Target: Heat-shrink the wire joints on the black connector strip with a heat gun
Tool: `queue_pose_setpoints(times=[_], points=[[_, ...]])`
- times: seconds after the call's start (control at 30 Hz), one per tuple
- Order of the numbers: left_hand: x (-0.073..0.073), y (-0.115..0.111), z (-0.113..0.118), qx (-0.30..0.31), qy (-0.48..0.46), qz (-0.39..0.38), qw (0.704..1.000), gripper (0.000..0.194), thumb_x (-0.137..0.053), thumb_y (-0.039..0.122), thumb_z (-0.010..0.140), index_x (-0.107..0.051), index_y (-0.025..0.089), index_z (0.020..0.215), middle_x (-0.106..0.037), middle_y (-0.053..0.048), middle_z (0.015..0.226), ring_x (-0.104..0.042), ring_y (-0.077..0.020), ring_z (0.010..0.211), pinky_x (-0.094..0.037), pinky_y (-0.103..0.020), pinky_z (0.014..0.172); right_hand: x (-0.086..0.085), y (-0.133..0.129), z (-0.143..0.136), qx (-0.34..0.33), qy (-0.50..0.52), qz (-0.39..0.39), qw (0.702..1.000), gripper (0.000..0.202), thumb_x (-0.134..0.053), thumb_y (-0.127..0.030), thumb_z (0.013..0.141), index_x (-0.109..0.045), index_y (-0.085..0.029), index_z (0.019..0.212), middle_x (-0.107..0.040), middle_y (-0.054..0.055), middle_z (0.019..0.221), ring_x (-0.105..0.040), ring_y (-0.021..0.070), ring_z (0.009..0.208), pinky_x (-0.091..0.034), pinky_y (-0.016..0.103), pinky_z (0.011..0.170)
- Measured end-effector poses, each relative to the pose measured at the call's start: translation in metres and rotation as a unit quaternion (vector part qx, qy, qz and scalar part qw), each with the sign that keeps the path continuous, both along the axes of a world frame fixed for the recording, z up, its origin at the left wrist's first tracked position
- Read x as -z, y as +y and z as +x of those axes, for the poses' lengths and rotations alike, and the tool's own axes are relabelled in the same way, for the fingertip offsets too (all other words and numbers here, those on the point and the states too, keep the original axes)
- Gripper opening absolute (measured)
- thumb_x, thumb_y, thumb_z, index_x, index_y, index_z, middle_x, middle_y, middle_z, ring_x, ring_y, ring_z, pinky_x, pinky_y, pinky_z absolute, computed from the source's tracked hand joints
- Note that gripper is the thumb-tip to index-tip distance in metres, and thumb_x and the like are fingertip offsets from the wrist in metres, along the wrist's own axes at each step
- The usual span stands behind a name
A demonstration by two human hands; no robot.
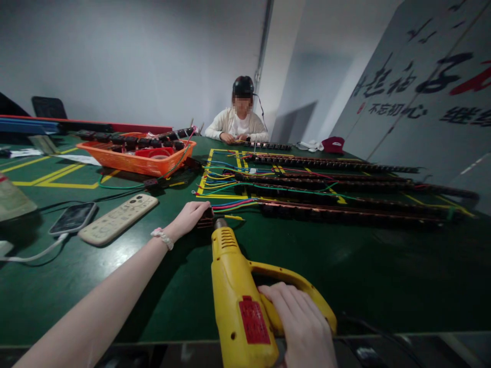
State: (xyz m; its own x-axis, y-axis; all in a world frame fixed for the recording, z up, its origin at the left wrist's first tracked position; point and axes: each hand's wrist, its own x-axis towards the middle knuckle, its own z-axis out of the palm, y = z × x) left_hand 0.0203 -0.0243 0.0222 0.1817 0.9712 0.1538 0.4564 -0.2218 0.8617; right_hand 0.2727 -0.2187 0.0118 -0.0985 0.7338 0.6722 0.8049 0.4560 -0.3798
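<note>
a yellow heat gun (232,276) lay nearest, its rear end reaching over the near edge of the tabletop (406,276) and its nozzle aimed away toward the middle. the grip of the right hand (307,322) was wrapped around the gun's handle, just above that near edge. the left arm crossed in from the near left corner, and the grip of the left hand (192,213) was closed on a small dark block (206,220), with the fingers over its top. the block sat left of the tabletop's middle, just beside the nozzle; whether the two touched could not be told.

coloured wires (236,205) ran from beside the block toward a long dark strip (345,213), which stretched toward the right edge. more strips lay behind it, roughly parallel, so they bounded the room on the far side. a broad stretch of green surface spread between the gun, the near edge and the right edge, giving the right hand room sideways. toward the left edge, a beige remote (118,220) and a phone (72,218) narrowed the space beside the left forearm. an orange basket (130,162) stood beyond them, and a co-worker (238,125) sat at the far edge.
</note>
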Motion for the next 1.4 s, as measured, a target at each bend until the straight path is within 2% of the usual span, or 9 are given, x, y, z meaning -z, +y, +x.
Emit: queue_pose_setpoints(times=[0.1, 0.2, 0.37, 0.57, 0.77, 0.93, 1.17, 1.3, 1.4], points=[[0.001, 0.001, -0.003, -0.017, 0.023, -0.012, 1.000, 0.065, -0.036, 0.066, 0.082, -0.068, 0.009, 0.080, -0.066, -0.006, 0.076, -0.057, -0.0165, 0.069, -0.041, -0.025, 0.066, -0.011, 0.001, 0.001, -0.007, -0.012, 0.019, 1.000, 0.088, -0.021, -0.093, 0.059, -0.063, -0.024, 0.094, -0.066, -0.006, 0.093, -0.061, 0.0105, 0.084, -0.040, 0.025, 0.079], [0.001, 0.000, -0.004, -0.010, 0.043, 0.027, 0.999, 0.062, -0.034, 0.063, 0.085, -0.069, 0.012, 0.087, -0.067, -0.006, 0.085, -0.059, -0.0171, 0.079, -0.042, -0.025, 0.075, -0.021, 0.003, 0.005, -0.039, -0.073, 0.030, 0.996, 0.084, -0.030, -0.091, 0.059, -0.063, -0.024, 0.095, -0.066, -0.008, 0.095, -0.062, 0.0073, 0.086, -0.042, 0.021, 0.079], [-0.001, -0.001, -0.004, -0.020, 0.047, 0.112, 0.992, 0.053, -0.034, 0.054, 0.089, -0.067, 0.012, 0.090, -0.066, -0.006, 0.091, -0.058, -0.0158, 0.086, -0.042, -0.024, 0.080, -0.009, 0.002, 0.001, -0.021, -0.011, 0.048, 0.999, 0.087, -0.022, -0.091, 0.062, -0.064, -0.021, 0.093, -0.066, -0.003, 0.091, -0.060, 0.0113, 0.084, -0.038, 0.024, 0.082], [-0.004, -0.004, -0.005, 0.058, 0.091, 0.096, 0.989, 0.048, -0.037, 0.053, 0.089, -0.067, 0.015, 0.090, -0.065, -0.002, 0.089, -0.056, -0.0136, 0.083, -0.041, -0.022, 0.076, 0.010, 0.002, 0.000, -0.022, 0.044, 0.026, 0.998, 0.089, -0.023, -0.093, 0.059, -0.064, -0.023, 0.096, -0.065, -0.001, 0.094, -0.057, 0.0152, 0.087, -0.034, 0.028, 0.086], [-0.005, -0.002, -0.004, 0.119, 0.106, 0.060, 0.985, 0.050, -0.042, 0.054, 0.086, -0.064, 0.011, 0.073, -0.058, -0.002, 0.072, -0.050, -0.0120, 0.071, -0.038, -0.022, 0.066, -0.006, 0.008, 0.016, -0.036, -0.044, 0.049, 0.997, 0.091, -0.020, -0.092, 0.062, -0.064, -0.018, 0.094, -0.066, 0.002, 0.093, -0.059, 0.0135, 0.086, -0.037, 0.027, 0.085], [-0.003, -0.003, -0.003, 0.076, 0.051, 0.030, 0.995, 0.050, -0.038, 0.055, 0.087, -0.066, 0.013, 0.089, -0.065, -0.003, 0.087, -0.056, -0.0142, 0.080, -0.041, -0.022, 0.072, -0.016, 0.013, 0.031, -0.025, -0.111, 0.078, 0.990, 0.093, -0.013, -0.089, 0.067, -0.064, -0.015, 0.093, -0.066, 0.004, 0.091, -0.060, 0.0133, 0.084, -0.040, 0.026, 0.081], [-0.011, -0.013, 0.003, 0.052, 0.021, 0.171, 0.984, 0.042, -0.036, 0.044, 0.092, -0.063, 0.013, 0.083, -0.062, -0.003, 0.084, -0.056, -0.0121, 0.081, -0.041, -0.022, 0.076, -0.007, 0.017, 0.056, -0.015, -0.148, 0.095, 0.984, 0.090, -0.018, -0.087, 0.069, -0.060, -0.014, 0.101, -0.064, 0.006, 0.097, -0.059, 0.0159, 0.089, -0.040, 0.029, 0.082], [-0.017, -0.021, 0.009, 0.062, 0.057, 0.256, 0.963, 0.030, -0.042, 0.037, 0.091, -0.061, 0.014, 0.089, -0.061, -0.003, 0.086, -0.055, -0.0110, 0.080, -0.041, -0.021, 0.075, -0.001, 0.017, 0.062, -0.016, -0.156, 0.089, 0.984, 0.089, -0.020, -0.086, 0.070, -0.057, -0.014, 0.107, -0.063, 0.007, 0.101, -0.057, 0.0179, 0.093, -0.039, 0.030, 0.084], [-0.015, -0.022, 0.012, 0.076, 0.137, 0.284, 0.946, 0.024, -0.043, 0.032, 0.090, -0.061, 0.016, 0.088, -0.060, -0.002, 0.085, -0.054, -0.0094, 0.077, -0.040, -0.020, 0.072, 0.004, 0.015, 0.060, -0.002, -0.133, 0.080, 0.988, 0.089, -0.018, -0.086, 0.070, -0.057, -0.015, 0.108, -0.061, 0.008, 0.103, -0.055, 0.0190, 0.093, -0.037, 0.032, 0.084]])
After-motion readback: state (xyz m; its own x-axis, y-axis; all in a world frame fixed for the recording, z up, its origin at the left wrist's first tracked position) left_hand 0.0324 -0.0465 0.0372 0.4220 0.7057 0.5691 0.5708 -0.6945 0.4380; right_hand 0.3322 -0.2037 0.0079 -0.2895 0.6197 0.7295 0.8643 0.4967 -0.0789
